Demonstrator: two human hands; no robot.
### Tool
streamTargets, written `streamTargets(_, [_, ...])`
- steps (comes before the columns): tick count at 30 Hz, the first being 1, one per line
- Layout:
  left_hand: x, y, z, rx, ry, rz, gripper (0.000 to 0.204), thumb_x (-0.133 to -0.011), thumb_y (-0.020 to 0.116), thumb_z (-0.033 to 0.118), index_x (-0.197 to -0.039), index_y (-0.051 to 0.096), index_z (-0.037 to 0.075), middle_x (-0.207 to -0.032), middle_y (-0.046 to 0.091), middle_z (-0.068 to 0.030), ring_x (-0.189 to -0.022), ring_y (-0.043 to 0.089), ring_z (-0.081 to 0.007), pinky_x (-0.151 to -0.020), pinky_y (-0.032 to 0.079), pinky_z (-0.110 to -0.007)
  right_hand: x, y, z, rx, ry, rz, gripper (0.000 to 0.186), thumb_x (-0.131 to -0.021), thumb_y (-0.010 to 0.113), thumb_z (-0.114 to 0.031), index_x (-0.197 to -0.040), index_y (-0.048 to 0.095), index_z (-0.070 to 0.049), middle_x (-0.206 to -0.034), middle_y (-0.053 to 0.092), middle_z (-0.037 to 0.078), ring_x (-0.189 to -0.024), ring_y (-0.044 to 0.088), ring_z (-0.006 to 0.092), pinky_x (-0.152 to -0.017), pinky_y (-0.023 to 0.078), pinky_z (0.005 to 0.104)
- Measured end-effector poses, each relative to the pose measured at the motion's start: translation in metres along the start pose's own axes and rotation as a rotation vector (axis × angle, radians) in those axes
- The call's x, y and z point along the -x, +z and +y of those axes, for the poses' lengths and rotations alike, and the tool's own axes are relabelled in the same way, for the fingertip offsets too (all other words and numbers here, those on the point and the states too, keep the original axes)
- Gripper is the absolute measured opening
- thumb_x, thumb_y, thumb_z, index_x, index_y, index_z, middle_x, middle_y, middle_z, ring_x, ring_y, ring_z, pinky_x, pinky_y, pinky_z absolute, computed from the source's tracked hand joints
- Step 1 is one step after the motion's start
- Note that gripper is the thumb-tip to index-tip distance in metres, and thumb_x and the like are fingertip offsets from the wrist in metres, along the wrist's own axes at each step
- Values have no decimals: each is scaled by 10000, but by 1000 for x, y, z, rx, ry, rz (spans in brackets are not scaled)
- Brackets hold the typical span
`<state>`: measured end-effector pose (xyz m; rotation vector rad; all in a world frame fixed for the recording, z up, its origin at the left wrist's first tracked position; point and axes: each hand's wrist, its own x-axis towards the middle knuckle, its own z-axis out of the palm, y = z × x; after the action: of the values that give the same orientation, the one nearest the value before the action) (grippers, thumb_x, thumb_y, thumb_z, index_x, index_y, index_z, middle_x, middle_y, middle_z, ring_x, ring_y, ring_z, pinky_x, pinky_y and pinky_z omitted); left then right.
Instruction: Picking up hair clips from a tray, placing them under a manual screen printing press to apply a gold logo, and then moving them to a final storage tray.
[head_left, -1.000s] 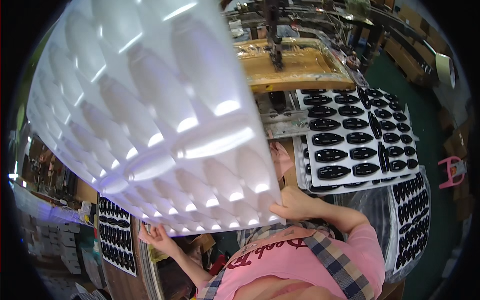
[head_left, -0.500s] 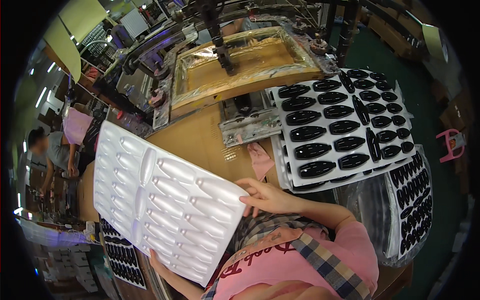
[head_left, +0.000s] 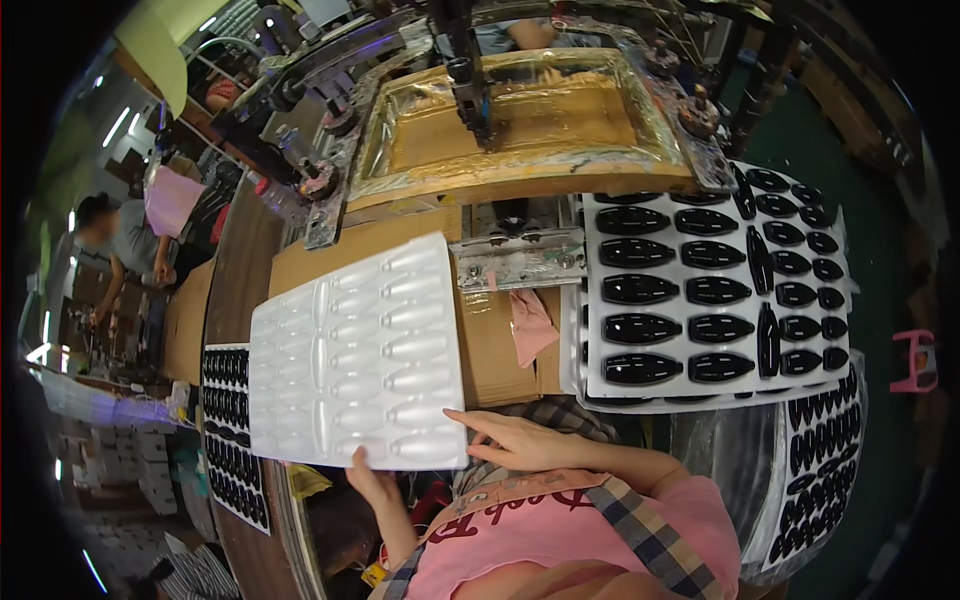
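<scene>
A white plastic tray (head_left: 345,355) with rows of raised bottle-shaped forms lies across the brown cardboard in front of me. My left hand (head_left: 377,487) grips its near edge, thumb on top and the other fingers hidden beneath. At the tray's near right edge is my right hand (head_left: 515,440), its fingers on the rim, with one finger reaching a little over the top. To the right is a stack of white sheets (head_left: 670,270) set with glossy black bottle-shaped pieces. A pink cloth (head_left: 533,325) rests between that stack and the tray.
Beyond the tray stands a printing frame (head_left: 520,180) with a yellowish screen under a dark machine arm (head_left: 470,90). Further black-piece sheets lie on the left (head_left: 235,430) and lower right (head_left: 820,470). A co-worker (head_left: 130,240) is at the left; a pink stool (head_left: 915,360) is at far right.
The white tray has swung from a raised, tilted position to a flatter one over the cardboard, its far edge nearer the frame. Both my hands moved with it.
</scene>
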<state>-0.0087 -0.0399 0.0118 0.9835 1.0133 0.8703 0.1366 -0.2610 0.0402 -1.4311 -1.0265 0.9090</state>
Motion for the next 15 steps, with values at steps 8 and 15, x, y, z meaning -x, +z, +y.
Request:
streamTargets(8, [10,36,-28,57,-124,-206,273,-812,544,149,-1047,484,22,-952,556,-70,-804,569,-163,-594,496,-268,1,-11,13,113,-2,225,502,-852,490,-224,-1241,300,29,-1160,370,201,-864,543,290,-751,439,323])
streamTargets(15, [9,43,-30,-94,-314,-397,359,-842,524,306,-977,504,-27,-826,592,-122,-702,603,-195,-537,497,-254,-1,-9,27,-54,-2,403,540,-840,516,-142,-1250,248,86,-1226,297,233,-864,569,238,-732,464,291])
